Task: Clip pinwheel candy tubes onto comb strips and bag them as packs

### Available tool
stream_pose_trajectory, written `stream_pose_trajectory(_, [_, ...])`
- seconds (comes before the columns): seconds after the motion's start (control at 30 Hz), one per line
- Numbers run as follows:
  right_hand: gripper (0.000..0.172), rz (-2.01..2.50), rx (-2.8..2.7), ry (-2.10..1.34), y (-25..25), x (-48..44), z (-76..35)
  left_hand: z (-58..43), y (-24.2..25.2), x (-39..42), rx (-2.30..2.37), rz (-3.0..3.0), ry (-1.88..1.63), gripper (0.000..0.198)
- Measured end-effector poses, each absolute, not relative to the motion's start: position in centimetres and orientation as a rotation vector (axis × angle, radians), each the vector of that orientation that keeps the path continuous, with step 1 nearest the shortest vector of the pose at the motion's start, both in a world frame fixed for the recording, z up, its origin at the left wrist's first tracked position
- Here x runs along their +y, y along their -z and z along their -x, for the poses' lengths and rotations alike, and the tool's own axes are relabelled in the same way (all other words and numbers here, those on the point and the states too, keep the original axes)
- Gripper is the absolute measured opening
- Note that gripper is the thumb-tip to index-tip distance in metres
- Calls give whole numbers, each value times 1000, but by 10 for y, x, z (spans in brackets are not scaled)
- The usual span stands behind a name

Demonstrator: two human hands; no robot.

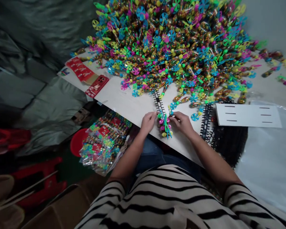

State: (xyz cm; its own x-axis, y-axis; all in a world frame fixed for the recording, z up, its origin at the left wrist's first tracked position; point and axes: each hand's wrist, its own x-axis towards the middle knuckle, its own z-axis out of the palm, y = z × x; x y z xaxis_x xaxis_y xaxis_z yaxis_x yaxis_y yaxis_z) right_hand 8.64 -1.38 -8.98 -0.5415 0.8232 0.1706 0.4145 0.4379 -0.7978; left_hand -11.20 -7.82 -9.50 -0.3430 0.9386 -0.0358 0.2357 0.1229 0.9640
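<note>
— Striped sleeves (162, 200) sit closest, both forearms running out to the table (126, 101) edge. What do the hands have?

— Between them is a bunch of pinwheel toys (165, 125), touching both. The left hand (147, 122) is curled shut against its near side, and the right hand (182, 122) pinches it from the other side with bent fingers

— And the black thing?

— A toothed black strip (158, 99) runs away from the fingertips, straight out past the bunch. My guess is the toys are being seated into its teeth one by one; only the near end looks filled

— So what's needed now?

— Probably another toy. The big loose pile (176, 47) starts just beyond both hands, with strays close to the right fingertips. One hand would have to steady the strip while the other picks

— Anything else around?

— Right of the right hand are more black strips (225, 140) and a white card (248, 115). Left of the left hand, below the table edge, are bagged packs (103, 141)
</note>
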Motion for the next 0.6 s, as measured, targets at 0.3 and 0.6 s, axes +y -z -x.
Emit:
stream_pose_trajectory(0.3, [15,981,-2215,-923,95,-25,-78,88,90,-65,1501,-615,-1317,27])
stream_pose_trajectory(0.6, [12,1034,-2386,-869,90,-19,-73,81,91,-68,1498,-606,-1386,22])
